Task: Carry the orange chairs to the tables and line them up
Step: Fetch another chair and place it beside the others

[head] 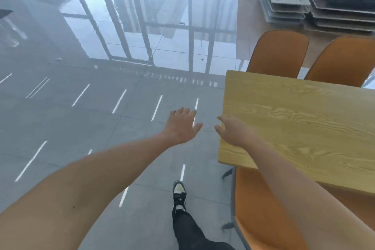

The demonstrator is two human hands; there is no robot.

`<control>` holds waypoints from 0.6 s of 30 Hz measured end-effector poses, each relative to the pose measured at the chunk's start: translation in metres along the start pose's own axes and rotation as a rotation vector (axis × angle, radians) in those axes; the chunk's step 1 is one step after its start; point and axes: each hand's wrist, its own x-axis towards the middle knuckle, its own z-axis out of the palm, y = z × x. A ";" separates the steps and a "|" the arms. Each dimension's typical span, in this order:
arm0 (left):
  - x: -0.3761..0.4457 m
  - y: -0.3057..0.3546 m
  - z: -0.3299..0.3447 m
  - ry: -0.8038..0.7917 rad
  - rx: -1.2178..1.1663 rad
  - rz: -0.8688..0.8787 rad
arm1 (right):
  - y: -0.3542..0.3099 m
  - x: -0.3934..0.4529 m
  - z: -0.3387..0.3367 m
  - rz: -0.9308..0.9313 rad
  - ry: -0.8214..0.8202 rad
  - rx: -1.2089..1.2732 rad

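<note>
Head view shows fingers spread and loose on both hands, gripping nothing. The left hand (pixel 182 126) hangs palm-down over the grey tiled floor (pixel 81 128), well clear of any chair. The right hand (pixel 233 131) reaches to the near-left edge of the light wood-grain table (pixel 294 119), its fingertips at or just over that edge; whether they touch it I cannot tell.

Both arms stretch forward empty, which probably means no chair is being carried at this moment; the outstretched pose looks like balance or a reach while stepping, with a black-and-white sneaker (pixel 179 195) planted ahead.

One orange moulded chair (pixel 261 219) sits tucked under the table's near side, directly below the right forearm. Two more orange chair backs (pixel 278 53) and (pixel 343 61) stand side by side at the far edge.

Beyond, stacked grey flat panels (pixel 284 4) rest by the window wall, well apart from the table. The table corner itself is the nearest obstacle to the right arm.
</note>
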 end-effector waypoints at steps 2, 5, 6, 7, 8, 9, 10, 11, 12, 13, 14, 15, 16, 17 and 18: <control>0.044 -0.020 -0.009 0.038 0.013 0.027 | -0.006 0.043 -0.012 0.019 0.076 0.022; 0.114 -0.048 -0.024 0.022 0.023 0.048 | -0.008 0.113 -0.031 0.065 0.141 0.064; 0.136 -0.056 -0.030 0.010 0.028 0.065 | -0.007 0.134 -0.038 0.081 0.155 0.067; 0.158 -0.062 -0.037 0.007 0.037 0.081 | -0.006 0.153 -0.045 0.094 0.160 0.062; 0.180 -0.069 -0.044 0.007 0.048 0.094 | -0.006 0.172 -0.054 0.110 0.159 0.057; 0.202 -0.075 -0.051 0.003 0.050 0.108 | -0.005 0.189 -0.063 0.130 0.163 0.062; 0.224 -0.080 -0.058 -0.004 0.045 0.125 | -0.003 0.206 -0.073 0.147 0.175 0.070; 0.246 -0.084 -0.065 -0.014 0.043 0.145 | -0.001 0.222 -0.082 0.159 0.187 0.074; 0.268 -0.088 -0.070 -0.016 0.045 0.169 | 0.001 0.238 -0.091 0.171 0.196 0.076; 0.291 -0.092 -0.074 -0.015 0.049 0.195 | 0.005 0.256 -0.099 0.187 0.204 0.072; 0.315 -0.095 -0.078 -0.013 0.052 0.220 | 0.010 0.275 -0.107 0.211 0.214 0.069; 0.340 -0.097 -0.081 -0.014 0.051 0.246 | 0.015 0.293 -0.116 0.239 0.225 0.067; 0.367 -0.099 -0.084 -0.018 0.053 0.275 | 0.021 0.312 -0.123 0.264 0.235 0.067; 0.394 -0.101 -0.085 -0.019 0.057 0.310 | 0.027 0.331 -0.130 0.286 0.251 0.069; 0.423 -0.102 -0.087 -0.020 0.066 0.349 | 0.033 0.351 -0.136 0.309 0.266 0.070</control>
